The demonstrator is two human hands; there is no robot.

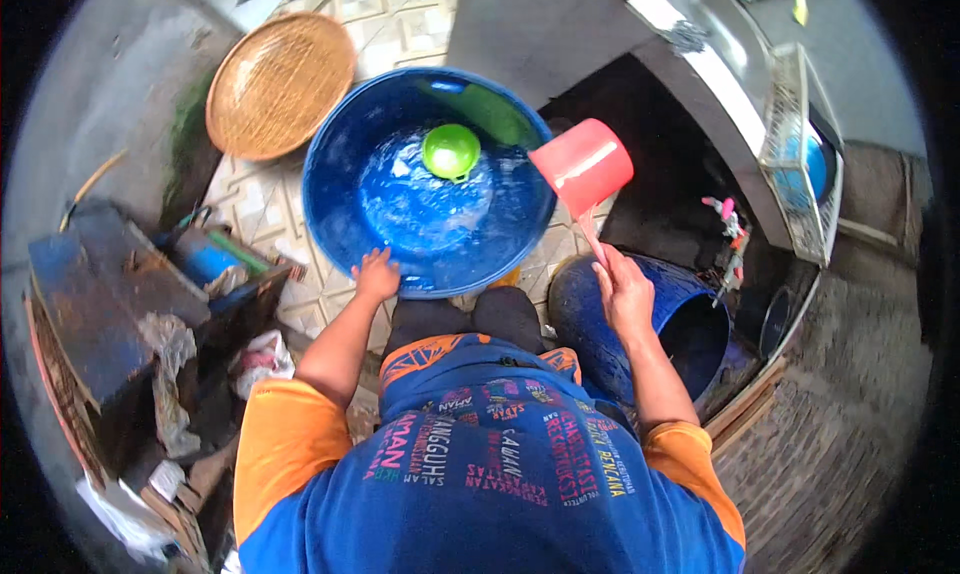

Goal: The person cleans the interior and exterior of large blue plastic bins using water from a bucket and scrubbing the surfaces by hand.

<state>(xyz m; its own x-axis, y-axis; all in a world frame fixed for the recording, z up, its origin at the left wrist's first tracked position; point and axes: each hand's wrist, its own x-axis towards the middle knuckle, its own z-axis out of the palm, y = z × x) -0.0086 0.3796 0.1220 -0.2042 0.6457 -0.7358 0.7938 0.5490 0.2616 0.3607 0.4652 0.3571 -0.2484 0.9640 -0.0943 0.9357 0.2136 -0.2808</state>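
"Two hands at work in the head view: what is each one doing?"

"The right hand, right of centre in the frame, is closed round the handle of a pink plastic dipper. The left hand, left of centre, lays its fingers over the near rim of a large blue tub; I cannot tell how firmly it grips."

"Where exactly is the dipper?"

"Upper right of centre, at the tub's right rim, tilted with its mouth apparently toward the tub. Its inside is hidden, so I cannot say whether it carries water."

"And how far along does the work look?"

"Partway, I would judge. Water already covers the tub's bottom, well below the rim, and a green bowl sits in it, near the tub's middle. Whether more water is needed, the view does not settle."

"Anything standing apart?"

"A round woven tray at upper left, beside the tub, and a blue barrel on its side at lower right, its mouth facing the frame's lower right."
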